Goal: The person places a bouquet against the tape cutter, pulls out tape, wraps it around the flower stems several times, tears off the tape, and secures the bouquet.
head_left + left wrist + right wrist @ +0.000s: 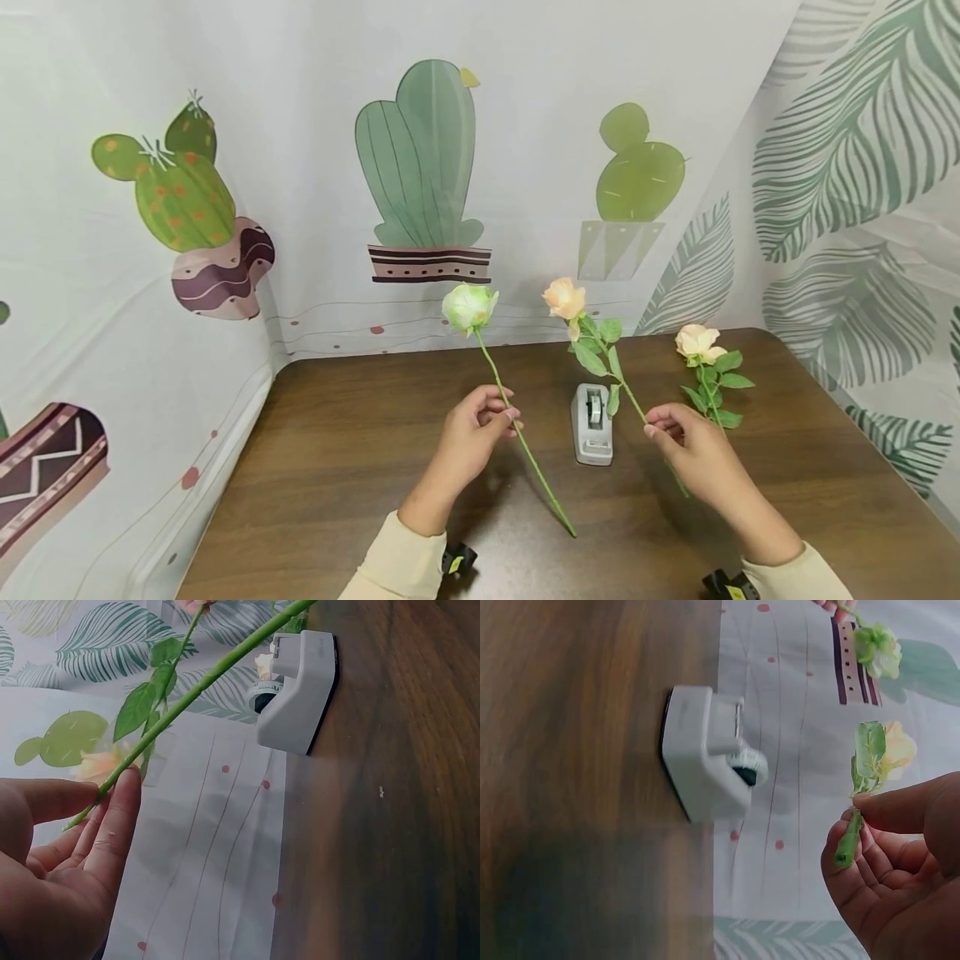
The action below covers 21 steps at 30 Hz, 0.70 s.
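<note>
In the head view my left hand point(467, 437) pinches the thin green stem of a pale green-white rose point(469, 307) between thumb and fingers. The bloom points up and away, and the bare stem slants down to the right over the table. My right hand point(697, 454) pinches the stem of a peach rose point(564, 297) that has several leaves. The right wrist view shows the cut end of its stem point(845, 853) below the thumb. Between the two flowers a grey tape dispenser point(595, 453) stands on the table, apart from both hands.
A third rose point(698, 342), cream-peach with green leaves, lies at the back right of the brown wooden table point(337, 467), partly behind my right hand. A white cloth point(315, 208) printed with cacti and leaves hangs behind the table and along its left side.
</note>
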{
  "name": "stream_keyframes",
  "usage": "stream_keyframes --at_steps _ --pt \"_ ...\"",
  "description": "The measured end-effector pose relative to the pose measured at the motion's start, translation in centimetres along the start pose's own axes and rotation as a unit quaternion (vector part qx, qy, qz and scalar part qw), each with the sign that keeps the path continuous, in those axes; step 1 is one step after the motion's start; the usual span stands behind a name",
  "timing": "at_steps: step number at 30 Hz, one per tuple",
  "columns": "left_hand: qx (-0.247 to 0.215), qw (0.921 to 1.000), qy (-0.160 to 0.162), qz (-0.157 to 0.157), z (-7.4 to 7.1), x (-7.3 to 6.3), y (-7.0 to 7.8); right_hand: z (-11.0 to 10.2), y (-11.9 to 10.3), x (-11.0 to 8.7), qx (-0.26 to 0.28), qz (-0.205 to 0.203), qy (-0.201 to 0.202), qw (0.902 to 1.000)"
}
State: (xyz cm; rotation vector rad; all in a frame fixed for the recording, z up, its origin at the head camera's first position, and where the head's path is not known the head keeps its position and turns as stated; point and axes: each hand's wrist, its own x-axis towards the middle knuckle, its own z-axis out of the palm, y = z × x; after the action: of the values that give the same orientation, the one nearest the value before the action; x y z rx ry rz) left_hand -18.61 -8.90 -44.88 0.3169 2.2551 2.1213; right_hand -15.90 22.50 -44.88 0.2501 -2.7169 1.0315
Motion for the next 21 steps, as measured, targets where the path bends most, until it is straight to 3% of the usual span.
stream_keyframes --at_steps 10,21 --pt "0.003 0.9997 -0.017 -0.018 0.1 -0.1 0.1 1.7 -2.0 0.2 0.054 -0.006 -0.010 0.9985" --pt "-0.021 0.9995 -0.021 -0.013 0.3 -0.1 0.1 3.9 -3.9 0.6 0.165 -0.005 -0.058 0.9845"
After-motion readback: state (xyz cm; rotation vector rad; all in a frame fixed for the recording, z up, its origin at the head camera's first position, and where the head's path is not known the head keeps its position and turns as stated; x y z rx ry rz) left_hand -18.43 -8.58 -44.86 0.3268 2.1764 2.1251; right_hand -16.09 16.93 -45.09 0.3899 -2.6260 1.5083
